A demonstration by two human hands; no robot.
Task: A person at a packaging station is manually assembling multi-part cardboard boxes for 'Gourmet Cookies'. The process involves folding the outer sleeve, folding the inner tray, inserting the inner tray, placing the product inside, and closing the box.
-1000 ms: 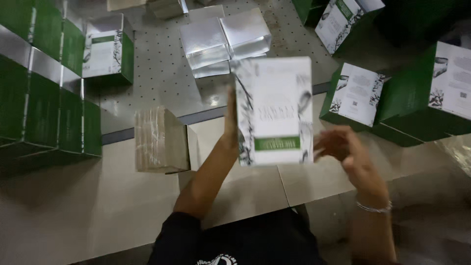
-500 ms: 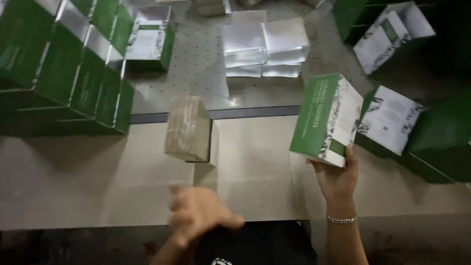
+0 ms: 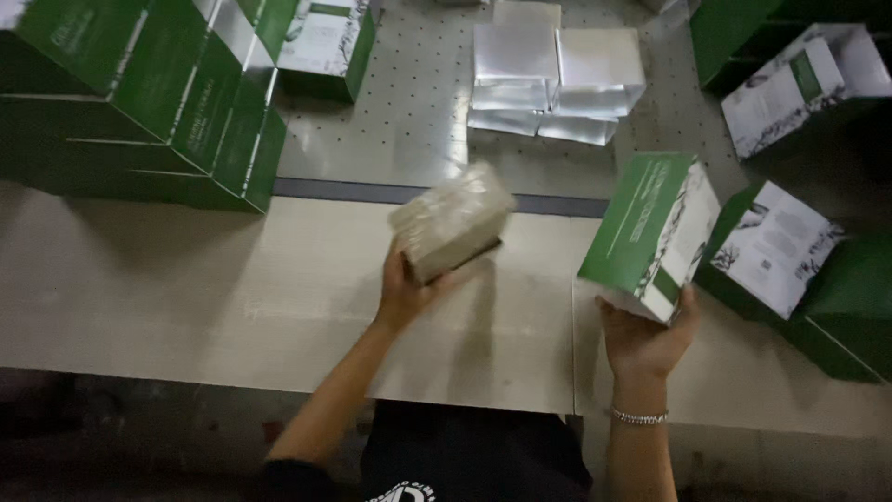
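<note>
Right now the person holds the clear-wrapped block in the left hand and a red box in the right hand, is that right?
Not quite. The head view shows the box in the right hand is green and white, not red. The left hand does hold the clear-wrapped block.

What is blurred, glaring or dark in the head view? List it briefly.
Head view: the clear-wrapped block in the left hand is motion-blurred; the silver packs glare under the light; the bottom edge and right corner are dim; the green box in the right hand is fairly sharp.
</note>
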